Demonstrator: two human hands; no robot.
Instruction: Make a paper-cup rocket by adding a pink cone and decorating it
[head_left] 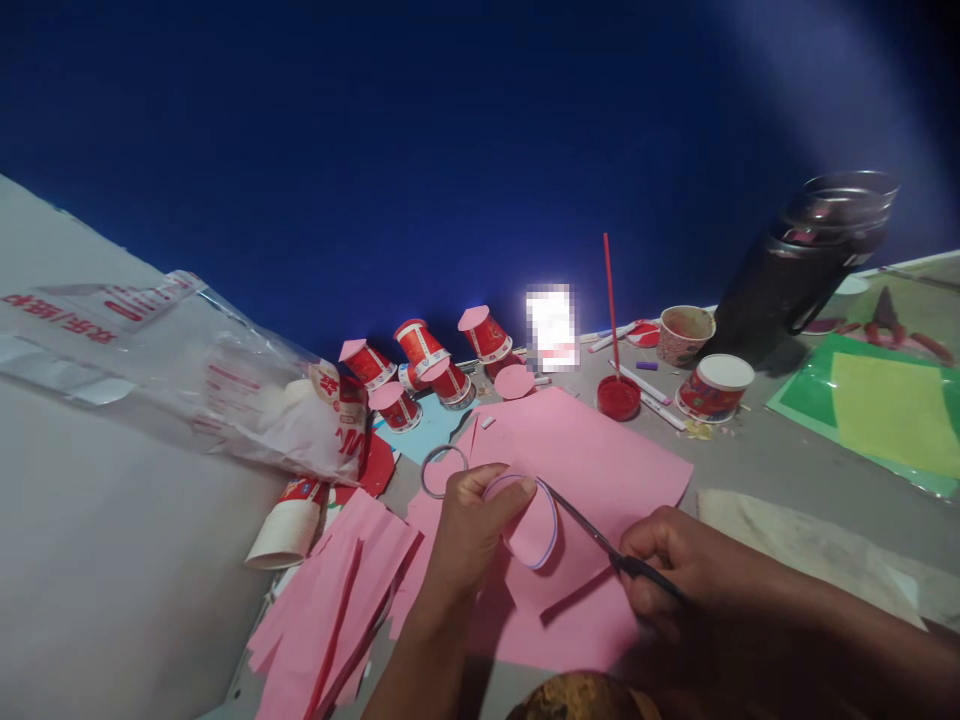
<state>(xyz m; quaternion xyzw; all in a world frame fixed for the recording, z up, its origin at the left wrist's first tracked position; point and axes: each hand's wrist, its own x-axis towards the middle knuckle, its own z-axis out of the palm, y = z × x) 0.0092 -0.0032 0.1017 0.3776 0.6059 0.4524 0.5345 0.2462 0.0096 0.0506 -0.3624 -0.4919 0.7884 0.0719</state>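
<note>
My left hand (480,515) pinches a round pink paper piece (534,530) with a blue-purple line along its edge, the thumb lying on top. In my right hand (667,565) are black-handled scissors (585,525), their blades pointing up and left to the rim of the round piece near my left thumb. Beneath both hands lies a large pink sheet (592,450). A grey ring (444,471) rests just beyond my left hand.
Several red paper cups (420,345) stand at the back, some topped with pink paper. Cut pink strips (337,600) and a plastic bag (247,390) are left. A black flask (795,270), markers and a red pot (619,398) with a stick are right.
</note>
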